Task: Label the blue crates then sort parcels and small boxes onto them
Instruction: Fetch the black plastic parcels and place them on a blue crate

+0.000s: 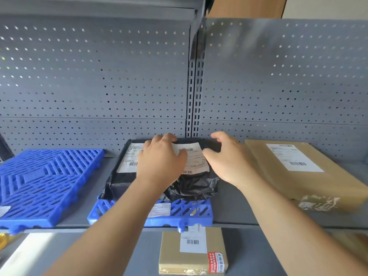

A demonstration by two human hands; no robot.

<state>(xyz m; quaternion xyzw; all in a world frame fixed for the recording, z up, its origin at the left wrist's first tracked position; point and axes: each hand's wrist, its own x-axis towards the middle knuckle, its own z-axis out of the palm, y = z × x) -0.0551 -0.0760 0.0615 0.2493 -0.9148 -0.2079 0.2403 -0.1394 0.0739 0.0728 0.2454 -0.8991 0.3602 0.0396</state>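
in the head view the middle blue crate lies flat on the grey shelf, and a small paper label is on its front part. two parcels lie on this crate. the flat black parcel is on the left part of it and carries a white label. the crumpled black parcel is on the right part, touching the flat one, with its own white barcode label.

the left hand lies palm down on the crumpled black parcel, where the two parcels meet. its fingers bend over the far edge, and its thumb rests on the barcode label. the right hand is at the right far corner of the same parcel. its thumb is on top and its fingers curl round the far edge, so it grips the parcel.

left of the middle crate, well apart from it, a second blue crate lies on the same shelf. right of the middle crate lies a brown parcel with a white shipping label. behind the middle crate stands the grey pegboard wall. below the middle crate, on the lower shelf, is a small cardboard box with a red sticker.
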